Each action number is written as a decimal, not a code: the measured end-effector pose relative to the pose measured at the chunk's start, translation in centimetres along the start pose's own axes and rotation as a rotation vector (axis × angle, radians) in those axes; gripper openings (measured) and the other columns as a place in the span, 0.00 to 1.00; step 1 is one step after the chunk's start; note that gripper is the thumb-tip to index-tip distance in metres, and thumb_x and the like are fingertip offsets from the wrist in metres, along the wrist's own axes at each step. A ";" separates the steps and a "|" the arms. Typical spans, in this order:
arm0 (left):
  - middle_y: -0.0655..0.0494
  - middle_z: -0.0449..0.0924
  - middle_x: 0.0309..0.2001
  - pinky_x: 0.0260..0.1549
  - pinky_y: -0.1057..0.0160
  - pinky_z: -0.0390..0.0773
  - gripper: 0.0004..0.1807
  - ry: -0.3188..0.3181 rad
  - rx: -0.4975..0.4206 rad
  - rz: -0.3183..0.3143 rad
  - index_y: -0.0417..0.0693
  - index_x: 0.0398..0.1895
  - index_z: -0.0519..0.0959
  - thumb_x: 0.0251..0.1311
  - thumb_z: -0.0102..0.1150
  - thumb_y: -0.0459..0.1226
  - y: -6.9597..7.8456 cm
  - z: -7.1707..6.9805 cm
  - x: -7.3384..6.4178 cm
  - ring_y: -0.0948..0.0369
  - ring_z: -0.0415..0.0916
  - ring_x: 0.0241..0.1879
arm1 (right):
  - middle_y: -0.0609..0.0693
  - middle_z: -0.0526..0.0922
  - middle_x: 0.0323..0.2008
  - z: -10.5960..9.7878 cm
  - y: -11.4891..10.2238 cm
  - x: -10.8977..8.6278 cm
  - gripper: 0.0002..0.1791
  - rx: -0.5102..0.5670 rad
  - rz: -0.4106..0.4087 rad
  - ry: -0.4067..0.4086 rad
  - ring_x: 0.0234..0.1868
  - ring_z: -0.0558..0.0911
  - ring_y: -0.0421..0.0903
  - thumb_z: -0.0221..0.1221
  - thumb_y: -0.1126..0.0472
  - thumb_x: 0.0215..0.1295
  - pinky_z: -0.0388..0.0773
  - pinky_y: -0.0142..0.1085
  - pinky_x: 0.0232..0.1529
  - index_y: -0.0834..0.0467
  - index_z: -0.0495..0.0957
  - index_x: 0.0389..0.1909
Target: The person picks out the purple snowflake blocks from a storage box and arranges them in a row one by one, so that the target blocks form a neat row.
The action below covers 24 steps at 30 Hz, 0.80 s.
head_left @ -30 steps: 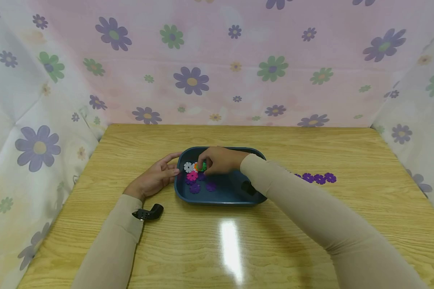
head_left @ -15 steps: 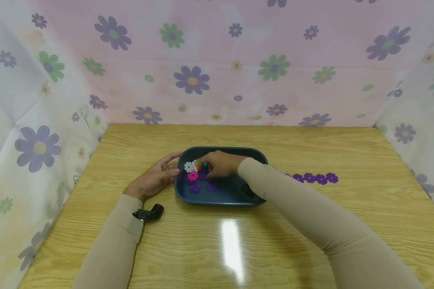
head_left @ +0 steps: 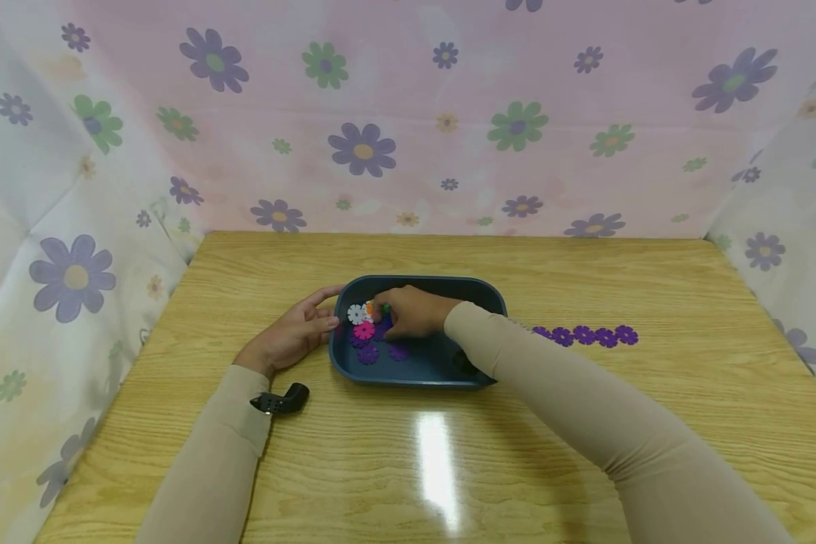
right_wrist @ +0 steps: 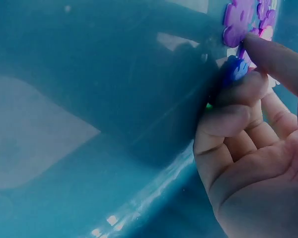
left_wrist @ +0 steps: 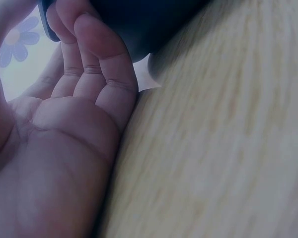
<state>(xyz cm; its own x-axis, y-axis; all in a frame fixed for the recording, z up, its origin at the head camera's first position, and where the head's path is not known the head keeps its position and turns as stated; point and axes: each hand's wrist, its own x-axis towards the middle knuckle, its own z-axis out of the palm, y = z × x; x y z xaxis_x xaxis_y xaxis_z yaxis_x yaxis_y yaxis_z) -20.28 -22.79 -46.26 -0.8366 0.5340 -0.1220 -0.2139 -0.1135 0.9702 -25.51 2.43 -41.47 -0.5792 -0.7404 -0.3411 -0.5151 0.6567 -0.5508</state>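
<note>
The right hand [head_left: 418, 311] is sitting by a blue piece [right_wrist: 236, 70] in the left half of the tray [head_left: 415, 384]; I can't tell if it's holding it. A pink flower [head_left: 363, 330] is lying just left. The left hand [head_left: 292, 332] is loosely touching the tray's left end. A purple row [head_left: 583, 335] is lying right.

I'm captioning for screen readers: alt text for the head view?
A person's right hand reaches into a dark blue tray of colourful flower-shaped discs while the left hand touches its left end. A row of purple discs lies to its right on a wood-grain table.
</note>
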 end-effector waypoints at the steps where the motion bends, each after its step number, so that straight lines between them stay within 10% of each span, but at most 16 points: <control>1: 0.52 0.78 0.56 0.50 0.63 0.82 0.33 0.002 0.000 -0.002 0.49 0.79 0.51 0.74 0.48 0.29 0.0 0.0 0.0 0.62 0.81 0.52 | 0.47 0.76 0.30 0.0 0.0 0.0 0.15 0.005 0.006 -0.005 0.28 0.74 0.41 0.67 0.58 0.65 0.73 0.30 0.29 0.53 0.76 0.50; 24: 0.50 0.77 0.55 0.49 0.64 0.83 0.33 0.003 0.010 0.018 0.49 0.78 0.51 0.74 0.49 0.30 -0.3 -0.2 0.1 0.62 0.81 0.49 | 0.46 0.74 0.27 -1.0 -0.4 -0.9 0.05 0.099 0.017 -0.051 0.26 0.71 0.41 0.62 0.60 0.69 0.71 0.31 0.32 0.56 0.76 0.36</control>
<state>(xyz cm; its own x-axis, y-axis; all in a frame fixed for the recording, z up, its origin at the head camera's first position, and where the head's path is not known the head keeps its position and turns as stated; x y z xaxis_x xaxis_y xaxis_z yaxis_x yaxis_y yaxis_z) -20.36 -22.86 -46.63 -0.8418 0.5294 -0.1055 -0.1942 -0.1147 0.9742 -25.47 3.00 -40.17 -0.5529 -0.7373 -0.3880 -0.4390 0.6536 -0.6164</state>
